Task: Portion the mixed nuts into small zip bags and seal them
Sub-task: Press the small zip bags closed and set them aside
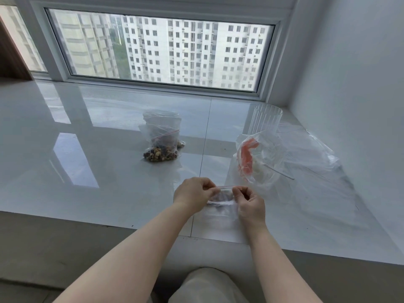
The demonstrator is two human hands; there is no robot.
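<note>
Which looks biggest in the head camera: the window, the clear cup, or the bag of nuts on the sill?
1. window
2-3. clear cup and bag of nuts: look alike, so unranked.

Small clear zip bag [220, 201] held upright; filled bags [162, 145] stand beyond.

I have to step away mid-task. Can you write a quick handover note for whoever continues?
Left hand and right hand each pinch the top strip of a small zip bag at the sill's near edge; sealed or not, unclear.
Done: filled nut bags stand mid-sill.
Right: clear cup, large plastic bag.
Left: finish sealing and set this bag with the others.
</note>
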